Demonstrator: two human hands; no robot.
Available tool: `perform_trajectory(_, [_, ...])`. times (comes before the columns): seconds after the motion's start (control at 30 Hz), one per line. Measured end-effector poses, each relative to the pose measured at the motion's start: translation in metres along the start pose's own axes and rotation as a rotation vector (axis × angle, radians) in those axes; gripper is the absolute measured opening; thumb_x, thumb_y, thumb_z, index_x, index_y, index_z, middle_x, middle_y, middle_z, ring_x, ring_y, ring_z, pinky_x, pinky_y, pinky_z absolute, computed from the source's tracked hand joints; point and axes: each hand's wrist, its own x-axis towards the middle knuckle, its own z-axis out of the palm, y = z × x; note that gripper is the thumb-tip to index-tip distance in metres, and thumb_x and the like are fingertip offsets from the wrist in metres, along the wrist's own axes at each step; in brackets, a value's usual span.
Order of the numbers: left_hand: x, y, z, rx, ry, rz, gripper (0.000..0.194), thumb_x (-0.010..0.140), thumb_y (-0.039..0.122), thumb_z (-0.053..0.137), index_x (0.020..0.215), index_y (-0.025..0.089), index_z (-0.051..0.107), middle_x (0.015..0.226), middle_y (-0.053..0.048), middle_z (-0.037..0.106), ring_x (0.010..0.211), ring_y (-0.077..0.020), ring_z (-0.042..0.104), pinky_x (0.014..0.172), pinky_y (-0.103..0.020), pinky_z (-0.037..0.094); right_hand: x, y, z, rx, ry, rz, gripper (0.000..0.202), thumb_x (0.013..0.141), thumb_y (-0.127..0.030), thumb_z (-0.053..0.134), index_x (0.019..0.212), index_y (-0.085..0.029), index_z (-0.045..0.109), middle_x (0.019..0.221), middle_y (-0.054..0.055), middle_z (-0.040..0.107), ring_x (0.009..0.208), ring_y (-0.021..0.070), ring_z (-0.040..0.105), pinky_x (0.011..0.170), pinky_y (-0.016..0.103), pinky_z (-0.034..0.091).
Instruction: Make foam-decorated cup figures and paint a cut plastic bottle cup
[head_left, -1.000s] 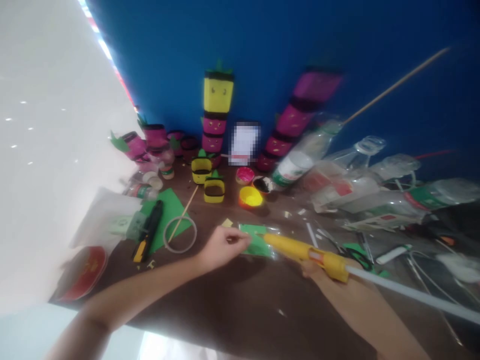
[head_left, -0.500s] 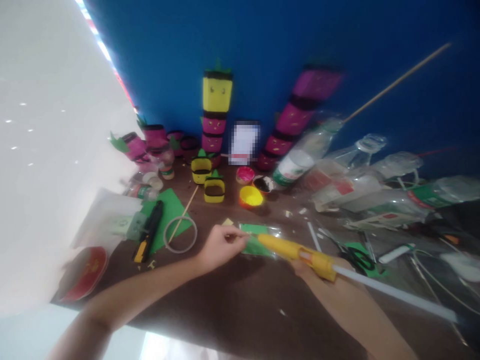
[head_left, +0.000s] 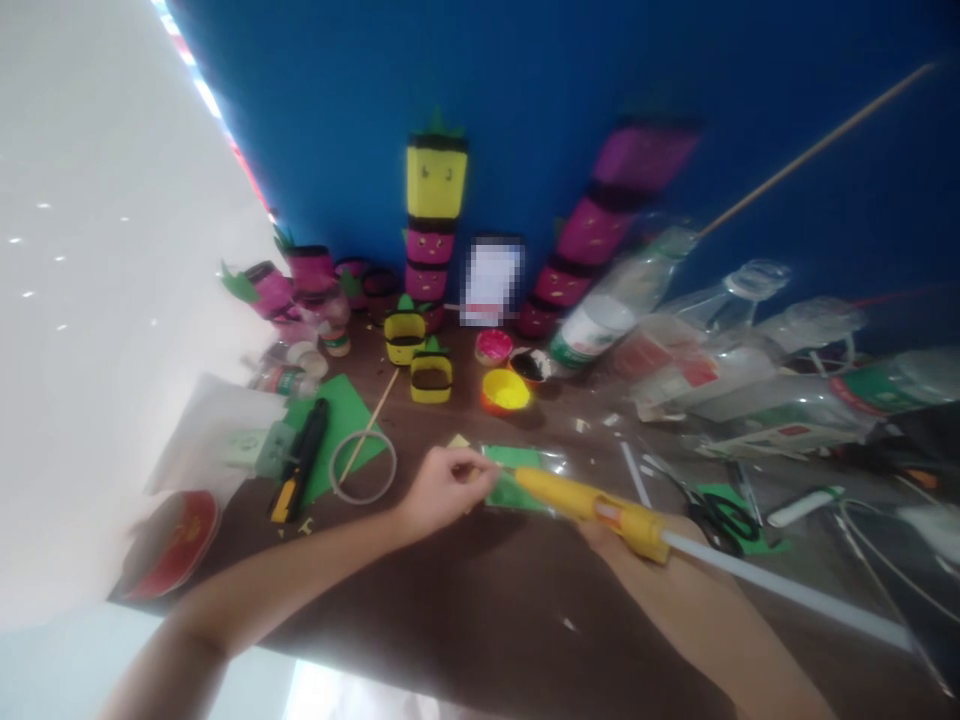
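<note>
Inward of the table's [head_left: 480,630] front edge, our left hand [head_left: 442,490] pinches thumb to finger—on what, we cannot tell; our right hand [head_left: 619,545] grips the yellow glue gun [head_left: 566,492], best steadied above the green sheet [head_left: 514,457]—nozzle clear of skin.

Left hand [head_left: 442,490]: bare, slim-fingered; left forearm [head_left: 300,580] bare, tapering towards the wrist. Right hand [head_left: 626,550]: bare, partly hidden; right forearm [head_left: 720,630] likewise bare.
</note>
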Motion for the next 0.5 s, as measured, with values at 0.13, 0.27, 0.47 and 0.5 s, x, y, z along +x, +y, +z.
perform_trajectory(0.13, [0.000,-0.001,-0.001,-0.002,-0.009,0.002,0.027,0.073,0.035,0.061,0.075,0.010,0.070,0.047,0.003,0.051,0.039,-0.0052,0.043,0.038,-0.016,0.033,0.001,-0.001,0.000,0.029,-0.029,0.000,0.023,0.074,-0.045,0.052,0.078,-0.029,0.068,0.064,0.000,0.070,0.056,0.0222,0.065,0.045,0.027,0.050])
perform_trajectory(0.27, [-0.001,0.000,-0.001,0.000,0.004,0.002,0.024,0.072,0.034,0.062,0.073,0.011,0.069,0.044,0.004,0.047,0.039,-0.0047,0.041,0.039,-0.016,0.032,0.003,0.002,0.001,0.003,-0.007,0.000,0.021,0.074,-0.044,0.053,0.074,-0.029,0.067,0.062,0.000,0.069,0.057,0.0210,0.065,0.049,0.027,0.050])
perform_trajectory(0.47, [0.000,-0.001,-0.001,0.015,-0.002,-0.004,0.028,0.073,0.038,0.060,0.068,0.011,0.068,0.044,0.005,0.043,0.040,-0.0047,0.038,0.040,-0.017,0.030,0.001,0.016,-0.001,-0.054,-0.005,0.033,0.024,0.075,-0.047,0.054,0.077,-0.026,0.066,0.072,0.001,0.071,0.060,0.0192,0.065,0.048,0.026,0.048])
perform_trajectory(0.5, [0.001,-0.001,-0.001,0.015,0.006,-0.002,0.028,0.072,0.038,0.061,0.067,0.011,0.068,0.045,0.005,0.043,0.041,-0.0047,0.037,0.041,-0.018,0.030,0.001,0.020,-0.001,-0.096,0.025,0.046,0.024,0.074,-0.048,0.055,0.074,-0.026,0.065,0.068,0.000,0.069,0.057,0.0180,0.063,0.047,0.025,0.047])
